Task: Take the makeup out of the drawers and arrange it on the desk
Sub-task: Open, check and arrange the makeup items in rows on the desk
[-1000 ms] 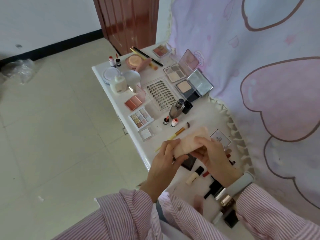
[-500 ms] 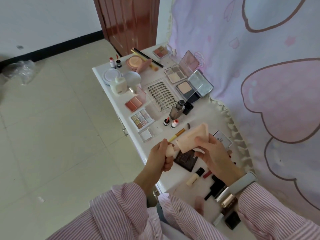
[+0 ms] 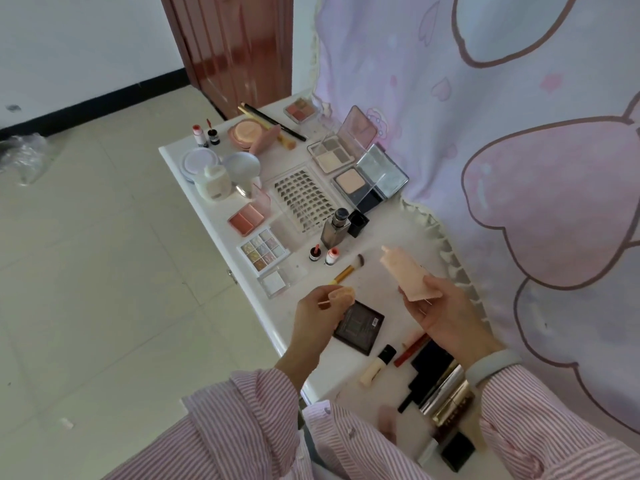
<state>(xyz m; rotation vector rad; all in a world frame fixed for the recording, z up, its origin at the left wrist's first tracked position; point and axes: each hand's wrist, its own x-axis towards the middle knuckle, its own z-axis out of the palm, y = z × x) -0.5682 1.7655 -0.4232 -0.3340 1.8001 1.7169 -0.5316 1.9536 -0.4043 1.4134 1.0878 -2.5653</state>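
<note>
Two hands busy: right hand [image 3: 441,315] grips uncapped peach tube [image 3: 405,276]; left hand [image 3: 323,311] pinches peach cap [image 3: 343,295].

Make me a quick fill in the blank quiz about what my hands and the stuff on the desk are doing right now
1. The right hand holds the peach tube by its ____ end.
2. The left hand holds the tube's ____.
3. The gold-handled brush lies on the white ____.
4. The dark square compact near the left hand is ____.

Missing words: crimped; cap; desk; closed
</note>
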